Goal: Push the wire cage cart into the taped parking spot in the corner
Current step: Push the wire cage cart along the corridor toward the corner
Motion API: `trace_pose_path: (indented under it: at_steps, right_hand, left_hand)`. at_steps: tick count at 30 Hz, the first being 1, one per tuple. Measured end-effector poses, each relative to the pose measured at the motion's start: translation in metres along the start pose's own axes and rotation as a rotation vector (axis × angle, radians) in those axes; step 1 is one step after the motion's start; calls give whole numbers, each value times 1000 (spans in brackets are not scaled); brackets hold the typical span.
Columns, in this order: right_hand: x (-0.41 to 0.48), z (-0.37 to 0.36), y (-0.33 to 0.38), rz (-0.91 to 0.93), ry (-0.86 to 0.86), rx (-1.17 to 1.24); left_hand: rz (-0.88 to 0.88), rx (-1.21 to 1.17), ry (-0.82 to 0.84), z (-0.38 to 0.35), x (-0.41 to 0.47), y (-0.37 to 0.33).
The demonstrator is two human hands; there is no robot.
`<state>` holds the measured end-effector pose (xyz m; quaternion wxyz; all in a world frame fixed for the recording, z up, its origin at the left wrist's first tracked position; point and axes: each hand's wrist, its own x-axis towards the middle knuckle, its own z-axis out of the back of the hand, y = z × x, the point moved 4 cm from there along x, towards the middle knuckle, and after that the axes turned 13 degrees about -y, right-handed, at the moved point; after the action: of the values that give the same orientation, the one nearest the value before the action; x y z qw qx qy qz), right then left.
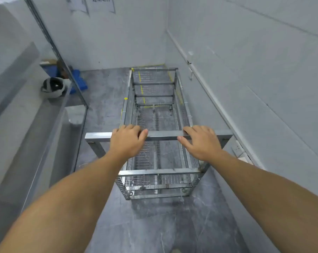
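The wire cage cart (155,172) is a bare metal frame with mesh sides, standing lengthwise on the grey floor and pointing at the far right corner. My left hand (126,142) and my right hand (202,142) both lie over its square handle bar (163,135), fingers curled on the far side. Yellow tape lines (141,88) show on the floor through the cart's far end, close to the corner. The cart holds nothing.
A white wall (255,70) with a low rail runs close along the cart's right side. On the left a glass partition (50,42) rises over a ledge with a black-and-white helmet (53,87). Blue items (77,79) lie on the floor at back left.
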<state>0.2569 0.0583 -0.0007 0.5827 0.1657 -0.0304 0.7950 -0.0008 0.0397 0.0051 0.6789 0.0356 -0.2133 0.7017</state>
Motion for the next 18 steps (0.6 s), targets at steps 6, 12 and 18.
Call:
trace_pose_path:
  at_steps: [6, 12, 18]
  right_hand:
    - [5, -12, -7, 27, -38, -37]
    - [15, -17, -11, 7, -78, -31]
    - [31, -22, -21, 16, -63, -34]
  left_hand:
    - [-31, 56, 56, -9, 10, 9]
    - [-52, 87, 13, -18, 17, 15]
    - [-64, 81, -35, -24, 24, 12]
